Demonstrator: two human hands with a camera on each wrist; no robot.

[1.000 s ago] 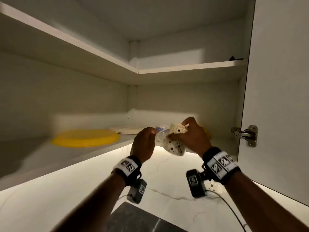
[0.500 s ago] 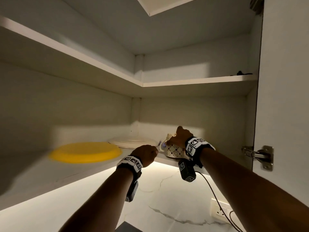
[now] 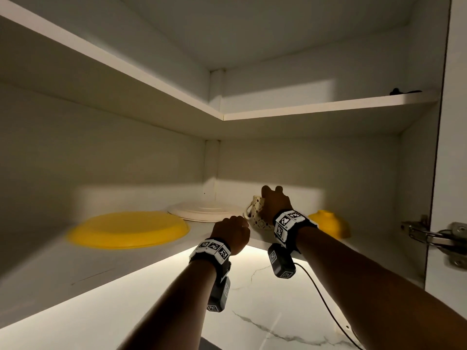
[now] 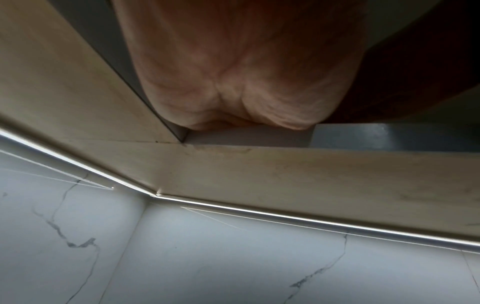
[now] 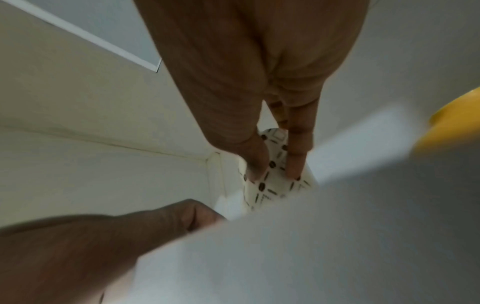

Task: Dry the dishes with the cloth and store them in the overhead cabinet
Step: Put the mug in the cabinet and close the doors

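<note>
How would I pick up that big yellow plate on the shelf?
Grip the round yellow plate by its near rim, coming from the open front of the lower shelf. It lies flat and upside down, so its rim sits low at the shelf edge; slide your fingers under that rim, thumb on top.

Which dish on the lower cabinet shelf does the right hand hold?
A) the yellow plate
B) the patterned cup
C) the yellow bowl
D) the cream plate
B: the right hand grips the patterned cup; its fingers lie on the cup's side.
</note>
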